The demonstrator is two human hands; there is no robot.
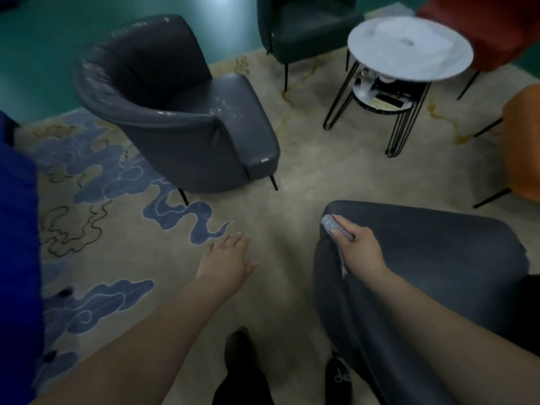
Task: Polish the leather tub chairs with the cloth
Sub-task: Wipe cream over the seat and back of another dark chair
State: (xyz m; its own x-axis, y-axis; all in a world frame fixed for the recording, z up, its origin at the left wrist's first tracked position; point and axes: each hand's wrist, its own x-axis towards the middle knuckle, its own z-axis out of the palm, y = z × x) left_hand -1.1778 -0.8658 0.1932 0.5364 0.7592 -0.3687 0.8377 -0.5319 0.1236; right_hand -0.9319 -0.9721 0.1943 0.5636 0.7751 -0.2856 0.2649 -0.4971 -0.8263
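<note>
Far tub chair (181, 112): grey leather, standing on the rug at left, dull smears on seat and back, probably awaiting polish.
Left hand (230, 258): fingers spread, holding nothing, hovering over the rug, likely for balance.
Cloth (331, 225): grey, on the near chair's rim.
Right hand (361, 249): grips the cloth, pressing it against the near tub chair (438, 258).

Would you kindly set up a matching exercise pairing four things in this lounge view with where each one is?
Things:
1. cloth
2. left hand
3. round white table
4. grey tub chair

Places:
A. open above the rug
B. far right, between chairs
C. under the right hand on the near chair's back
D. left, facing the table

Pairs: 1-C, 2-A, 3-B, 4-D
</note>
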